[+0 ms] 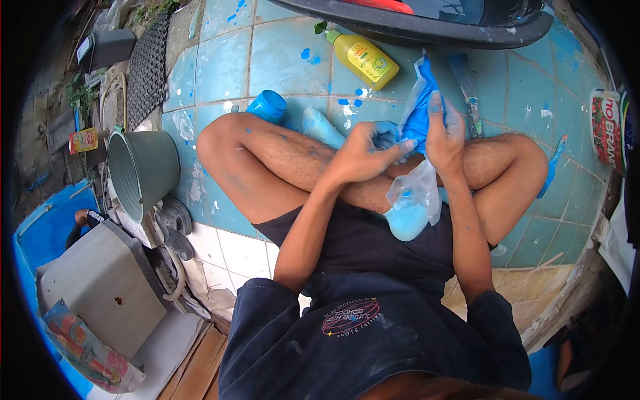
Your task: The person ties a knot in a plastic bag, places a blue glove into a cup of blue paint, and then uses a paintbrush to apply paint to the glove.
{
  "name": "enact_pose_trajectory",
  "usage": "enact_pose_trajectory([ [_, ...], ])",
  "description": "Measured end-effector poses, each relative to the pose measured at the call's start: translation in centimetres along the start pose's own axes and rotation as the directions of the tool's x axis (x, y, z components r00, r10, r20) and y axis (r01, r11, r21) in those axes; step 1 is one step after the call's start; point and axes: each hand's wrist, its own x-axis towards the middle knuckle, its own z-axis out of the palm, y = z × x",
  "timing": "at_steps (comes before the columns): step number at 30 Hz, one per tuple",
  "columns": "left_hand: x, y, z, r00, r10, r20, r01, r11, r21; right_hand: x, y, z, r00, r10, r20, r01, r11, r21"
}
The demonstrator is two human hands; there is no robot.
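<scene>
Both hands are in front of my crossed legs, with blue stains on the fingers. My right hand [445,130] is closed around a clear plastic bag with bright blue contents [419,110], its narrow end pointing up. Beside it, my left hand [373,150] has curled fingers, thumb and fingertips pinching the bag's lower left edge. Below the hands, a clear plastic bag with pale blue contents [408,217] rests on my lap; whether it joins the upper one is hidden. Near my left knee lie a blue jar [268,105] and another pale blue filled bag [321,127].
A yellow pump bottle [365,61] lies on the paint-spotted tiles, below a black tub [427,27]. A paint-smeared brush [473,110] is beyond my right shin. To the left stand a grey bucket [143,170] and sandals [175,227]. A printed container [607,130] is at far right.
</scene>
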Motion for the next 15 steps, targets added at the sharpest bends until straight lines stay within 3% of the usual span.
enact_pose_trajectory([
  [2,0.1,-0.4,1.4,0.998,-0.014,-0.055,-0.003,0.952,-0.307,0.2,0.2,-0.4,0.999,0.037,0.026,-0.040,0.993,0.111],
  [3,0.4,-0.7,1.7,0.997,-0.006,-0.075,-0.021,0.938,-0.347,0.4,0.4,-0.2,0.999,0.038,0.023,-0.041,0.993,0.111],
  [5,0.5,-1.1,1.4,0.996,-0.015,-0.087,-0.019,0.929,-0.371,0.6,0.9,0.4,0.992,0.112,-0.063,-0.082,0.931,0.356],
  [8,0.5,-2.0,0.5,0.997,-0.017,-0.081,-0.011,0.941,-0.337,1.5,0.5,-0.8,0.980,0.115,-0.164,-0.061,0.950,0.305],
  [10,0.5,-1.1,0.2,0.998,-0.012,-0.061,-0.006,0.959,-0.284,2.4,0.6,-1.5,0.968,0.114,-0.223,-0.015,0.916,0.402],
  [12,0.3,0.1,0.2,0.998,-0.055,-0.017,0.047,0.948,-0.316,2.5,0.5,-2.2,0.932,-0.107,-0.347,0.104,0.994,-0.030],
  [13,0.2,0.2,0.1,0.998,-0.055,-0.011,0.049,0.947,-0.318,2.5,0.3,-2.0,0.899,-0.231,-0.373,0.194,0.972,-0.135],
  [15,0.1,0.3,-0.3,0.999,-0.038,0.021,0.042,0.965,-0.257,2.1,0.3,-2.2,0.941,-0.139,-0.308,0.115,0.989,-0.096],
])
